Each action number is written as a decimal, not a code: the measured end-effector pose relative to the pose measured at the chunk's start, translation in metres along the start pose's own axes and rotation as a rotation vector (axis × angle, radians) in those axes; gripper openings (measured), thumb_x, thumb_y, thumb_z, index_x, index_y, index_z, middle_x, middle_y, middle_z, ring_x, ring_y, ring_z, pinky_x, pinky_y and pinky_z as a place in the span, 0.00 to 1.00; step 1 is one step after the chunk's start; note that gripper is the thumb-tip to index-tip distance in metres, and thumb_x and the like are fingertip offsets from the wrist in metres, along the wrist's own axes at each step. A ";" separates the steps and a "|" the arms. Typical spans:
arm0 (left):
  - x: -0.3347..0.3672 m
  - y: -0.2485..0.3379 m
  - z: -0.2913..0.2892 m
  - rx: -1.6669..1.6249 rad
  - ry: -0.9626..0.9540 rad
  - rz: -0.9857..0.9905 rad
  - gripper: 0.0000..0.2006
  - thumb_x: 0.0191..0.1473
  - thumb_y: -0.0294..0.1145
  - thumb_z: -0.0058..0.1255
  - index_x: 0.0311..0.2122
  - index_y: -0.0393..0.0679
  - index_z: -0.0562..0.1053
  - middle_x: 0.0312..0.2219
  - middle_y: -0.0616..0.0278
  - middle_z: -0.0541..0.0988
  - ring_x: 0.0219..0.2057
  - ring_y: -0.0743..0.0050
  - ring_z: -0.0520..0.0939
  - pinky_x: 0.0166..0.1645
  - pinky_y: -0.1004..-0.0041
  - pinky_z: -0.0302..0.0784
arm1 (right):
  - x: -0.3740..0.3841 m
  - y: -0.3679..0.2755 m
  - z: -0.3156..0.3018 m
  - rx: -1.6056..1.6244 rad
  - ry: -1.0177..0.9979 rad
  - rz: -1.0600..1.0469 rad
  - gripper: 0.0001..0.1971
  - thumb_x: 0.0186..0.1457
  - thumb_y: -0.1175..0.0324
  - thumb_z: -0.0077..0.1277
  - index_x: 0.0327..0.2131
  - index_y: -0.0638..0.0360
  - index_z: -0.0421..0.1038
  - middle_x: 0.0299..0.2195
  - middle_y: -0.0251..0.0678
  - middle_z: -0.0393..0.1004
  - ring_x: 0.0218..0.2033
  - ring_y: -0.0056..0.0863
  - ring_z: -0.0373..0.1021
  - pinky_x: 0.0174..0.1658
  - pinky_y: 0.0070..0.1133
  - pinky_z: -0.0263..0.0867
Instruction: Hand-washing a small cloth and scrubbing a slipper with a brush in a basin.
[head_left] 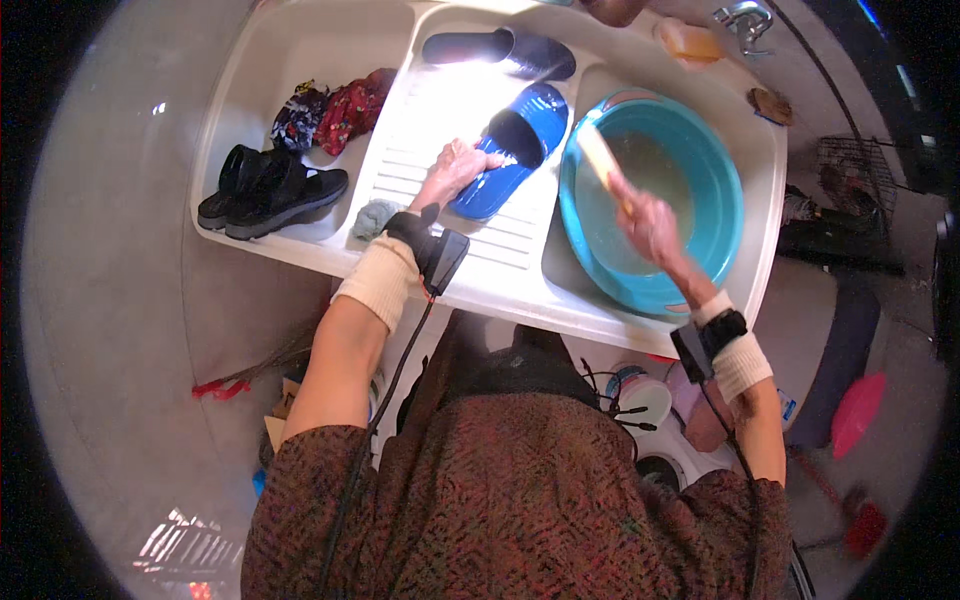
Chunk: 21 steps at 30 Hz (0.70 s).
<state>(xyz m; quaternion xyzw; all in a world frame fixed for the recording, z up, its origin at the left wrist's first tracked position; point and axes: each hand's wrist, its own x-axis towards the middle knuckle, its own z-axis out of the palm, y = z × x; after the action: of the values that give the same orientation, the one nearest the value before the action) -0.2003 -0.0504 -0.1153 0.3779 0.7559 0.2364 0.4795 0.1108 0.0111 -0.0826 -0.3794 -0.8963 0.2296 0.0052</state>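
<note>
A blue slide slipper [541,115] lies at a slant on the white ribbed washboard [505,250] in the middle of the sink. My left hand [460,168] grips it by its side and strap, the thumb lying over the strap. To the right, a turquoise basin [715,190] with cloudy water stands in the sink. Above that water my right hand [652,228] is closed around a pale wooden-looking brush [598,155], whose far end points up and left; its bristles are hard to make out. A second slipper, dark blue [470,47], lies at the washboard's far edge.
Black sandals [285,195] and patterned red and dark cloth [350,110] lie in the left compartment. A grey-green rag [377,218] rests near my left wrist. Beyond the basin are orange soap [690,42], a metal faucet [745,22] and a brown scrubber [770,105].
</note>
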 end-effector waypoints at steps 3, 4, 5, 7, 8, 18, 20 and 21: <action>0.007 -0.018 0.003 0.087 0.010 0.002 0.28 0.35 0.44 0.57 0.40 0.32 0.72 0.32 0.45 0.77 0.34 0.59 0.79 0.41 0.69 0.71 | 0.066 -0.016 -0.002 0.084 0.148 -0.029 0.29 0.46 0.67 0.44 0.55 0.40 0.54 0.26 0.48 0.69 0.25 0.47 0.68 0.32 0.38 0.64; 0.010 -0.021 0.007 0.036 0.046 0.035 0.28 0.35 0.43 0.57 0.41 0.32 0.71 0.32 0.45 0.77 0.34 0.59 0.79 0.41 0.70 0.71 | 0.073 -0.022 0.007 0.086 0.147 -0.018 0.29 0.46 0.67 0.44 0.55 0.40 0.54 0.26 0.48 0.69 0.25 0.47 0.68 0.32 0.38 0.64; 0.012 -0.022 0.010 -0.017 0.084 0.067 0.28 0.35 0.42 0.57 0.42 0.32 0.71 0.32 0.45 0.77 0.34 0.59 0.79 0.41 0.71 0.71 | 0.079 -0.027 0.017 0.100 0.098 0.015 0.29 0.46 0.67 0.43 0.55 0.40 0.54 0.26 0.50 0.70 0.27 0.47 0.69 0.33 0.39 0.64; 0.005 -0.011 0.006 -0.044 0.016 0.006 0.29 0.35 0.42 0.57 0.42 0.30 0.70 0.35 0.45 0.76 0.35 0.60 0.78 0.41 0.72 0.71 | 0.074 -0.028 0.028 0.119 0.037 0.041 0.29 0.45 0.67 0.43 0.55 0.40 0.54 0.27 0.51 0.71 0.29 0.47 0.70 0.34 0.41 0.64; 0.003 -0.011 0.004 -0.042 0.023 0.007 0.30 0.35 0.42 0.57 0.43 0.30 0.70 0.36 0.45 0.76 0.36 0.60 0.78 0.42 0.71 0.70 | 0.055 -0.026 0.027 0.082 0.003 0.084 0.29 0.45 0.69 0.42 0.55 0.43 0.54 0.26 0.52 0.70 0.30 0.48 0.69 0.35 0.40 0.63; 0.008 -0.014 0.008 0.094 0.042 0.053 0.24 0.37 0.47 0.55 0.37 0.38 0.73 0.34 0.45 0.76 0.38 0.50 0.76 0.42 0.62 0.69 | 0.059 -0.036 0.015 0.139 0.097 0.077 0.25 0.48 0.70 0.40 0.52 0.42 0.58 0.26 0.55 0.69 0.28 0.50 0.68 0.31 0.42 0.64; 0.013 -0.016 0.009 0.100 0.035 0.063 0.24 0.37 0.48 0.54 0.36 0.38 0.73 0.34 0.45 0.76 0.37 0.49 0.76 0.42 0.62 0.69 | 0.050 -0.044 0.041 0.086 0.139 0.043 0.24 0.49 0.69 0.39 0.52 0.41 0.59 0.24 0.52 0.68 0.25 0.50 0.67 0.30 0.42 0.63; 0.010 -0.018 0.007 0.127 0.100 0.077 0.24 0.38 0.48 0.54 0.36 0.39 0.73 0.33 0.44 0.76 0.37 0.48 0.76 0.42 0.61 0.69 | 0.039 -0.043 0.040 0.093 0.134 0.023 0.24 0.49 0.69 0.39 0.52 0.41 0.59 0.24 0.52 0.68 0.25 0.50 0.67 0.30 0.42 0.63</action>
<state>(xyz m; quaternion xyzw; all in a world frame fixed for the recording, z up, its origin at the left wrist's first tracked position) -0.2024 -0.0533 -0.1370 0.4241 0.7773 0.2250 0.4066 0.0462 -0.0049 -0.1065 -0.4036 -0.8778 0.2452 0.0802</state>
